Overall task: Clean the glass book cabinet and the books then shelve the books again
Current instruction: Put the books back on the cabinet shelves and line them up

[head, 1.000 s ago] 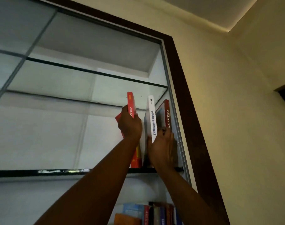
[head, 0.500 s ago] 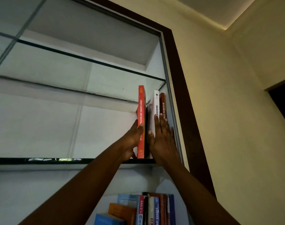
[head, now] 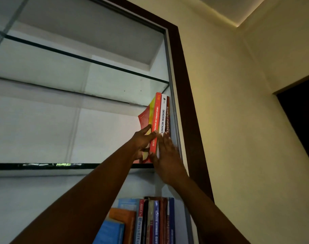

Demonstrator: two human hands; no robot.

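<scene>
since the red book (head: 155, 120) has closed the gap to the white book (head: 163, 118), this stack looks shelved; left hand (head: 141, 143) and right hand (head: 166, 154) press flat-fingered, gripping nothing.

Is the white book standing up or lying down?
Standing up. The white book stands on end on the glass shelf, tight between the red book and the maroon book.

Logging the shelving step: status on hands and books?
Left hand open, fingers pressing red book's flared cover. Right hand open, flat on white book and maroon book spines. All three upright at shelf's right end.
</scene>
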